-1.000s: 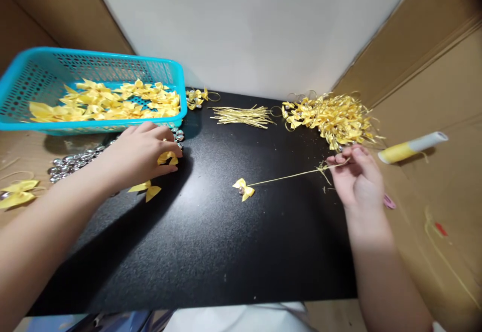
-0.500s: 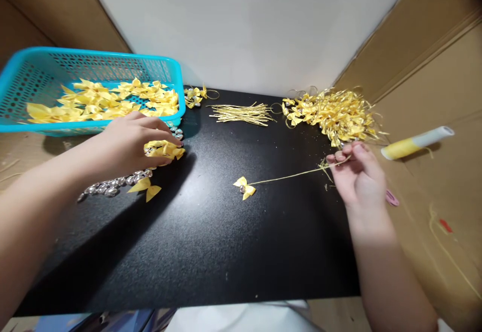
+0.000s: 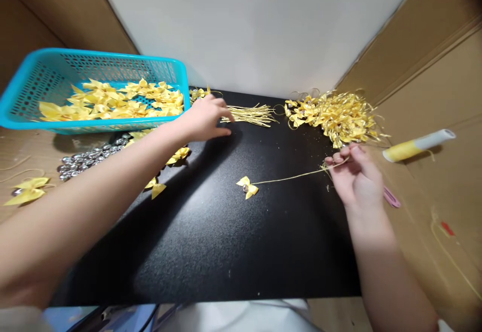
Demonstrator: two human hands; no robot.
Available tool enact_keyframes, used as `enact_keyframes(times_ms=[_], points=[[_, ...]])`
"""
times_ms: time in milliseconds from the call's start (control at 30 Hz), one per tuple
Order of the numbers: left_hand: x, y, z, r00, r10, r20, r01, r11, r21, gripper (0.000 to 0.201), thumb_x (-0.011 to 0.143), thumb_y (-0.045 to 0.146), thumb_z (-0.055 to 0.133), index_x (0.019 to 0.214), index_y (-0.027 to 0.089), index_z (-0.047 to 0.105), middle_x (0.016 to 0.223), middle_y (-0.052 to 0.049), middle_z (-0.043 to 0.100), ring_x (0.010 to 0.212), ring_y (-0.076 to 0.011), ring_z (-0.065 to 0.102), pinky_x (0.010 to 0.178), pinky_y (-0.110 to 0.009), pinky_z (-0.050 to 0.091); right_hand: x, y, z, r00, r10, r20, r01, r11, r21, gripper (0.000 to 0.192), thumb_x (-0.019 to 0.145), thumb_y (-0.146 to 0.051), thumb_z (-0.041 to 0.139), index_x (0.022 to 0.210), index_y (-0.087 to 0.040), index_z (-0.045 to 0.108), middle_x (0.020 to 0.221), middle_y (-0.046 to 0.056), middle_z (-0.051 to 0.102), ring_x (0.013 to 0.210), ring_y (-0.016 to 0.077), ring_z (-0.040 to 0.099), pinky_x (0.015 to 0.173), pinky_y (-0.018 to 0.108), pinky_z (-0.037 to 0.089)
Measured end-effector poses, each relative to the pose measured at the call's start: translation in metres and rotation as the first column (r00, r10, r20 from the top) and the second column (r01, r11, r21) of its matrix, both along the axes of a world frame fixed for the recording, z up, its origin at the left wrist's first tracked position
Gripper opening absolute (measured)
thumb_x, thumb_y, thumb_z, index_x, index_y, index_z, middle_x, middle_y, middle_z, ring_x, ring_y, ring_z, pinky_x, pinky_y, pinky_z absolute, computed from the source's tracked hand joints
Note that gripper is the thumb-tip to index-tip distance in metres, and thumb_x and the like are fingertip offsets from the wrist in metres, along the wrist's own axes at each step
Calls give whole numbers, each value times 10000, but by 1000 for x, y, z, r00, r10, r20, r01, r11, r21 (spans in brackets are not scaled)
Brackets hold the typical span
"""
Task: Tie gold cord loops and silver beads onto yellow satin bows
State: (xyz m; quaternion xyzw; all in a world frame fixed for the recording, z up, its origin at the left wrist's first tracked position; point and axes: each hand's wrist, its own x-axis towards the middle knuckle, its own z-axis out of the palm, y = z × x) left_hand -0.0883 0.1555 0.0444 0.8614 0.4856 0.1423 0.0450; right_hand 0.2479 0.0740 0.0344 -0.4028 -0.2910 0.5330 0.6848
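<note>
Right fingers (image 3: 341,158) pinching gold cord (image 3: 289,177), left fingers (image 3: 222,118) spread

You've got no readable writing, label or number here, not even on that yellow-and-white tube (image 3: 417,145)

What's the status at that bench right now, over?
Left hand reaching at the gold strings, grip unclear. Right hand pinching a string end, yellow bow on its far end. Mat between them bare.
</note>
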Motion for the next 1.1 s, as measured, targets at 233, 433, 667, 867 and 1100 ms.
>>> enact_keyframes(times_ms=[233,433,667,867,1100], points=[[38,36,-5,920,-58,-387,114,986,125,209,855,302,581,956,207,738,1007,-71,676,1026,-267,521,831,-355,343,-4,1,-8,982,-86,169,91,996,-20,287,469,-275,877,661,-196,680,636,-53,673,590,58,600,568,168,505],[34,38,-12,923,-64,-380,147,970,193,227,890,250,506,800,186,705,869,-77,694,888,-241,551,746,-361,331,-14,10,-8,955,-46,292,73,994,-82,263,479,-276,871,680,-200,718,677,-43,695,597,46,588,565,154,489],[62,-72,11,960,-279,-2,279,960,-23,465,799,622,576,933,180,629,857,-49,649,827,-215,590,746,-334,425,-17,18,37,942,133,308,-163,984,77,199,587,-273,844,708,-238,690,691,-51,657,596,61,578,536,186,490],[94,-132,-5,994,-33,104,63,953,-296,385,799,416,655,1060,150,558,1054,-109,603,961,-268,592,803,-387,503,-30,-10,98,901,249,355,-350,902,254,151,654,-278,822,697,-263,678,639,-74,620,470,44,512,436,199,427],[109,-127,-13,855,-158,494,400,807,-434,150,863,142,536,942,159,663,899,-41,686,771,-140,634,700,-252,486,-33,-19,130,882,188,431,-352,873,338,201,611,-291,858,678,-255,672,609,-77,627,463,44,538,428,189,439]])
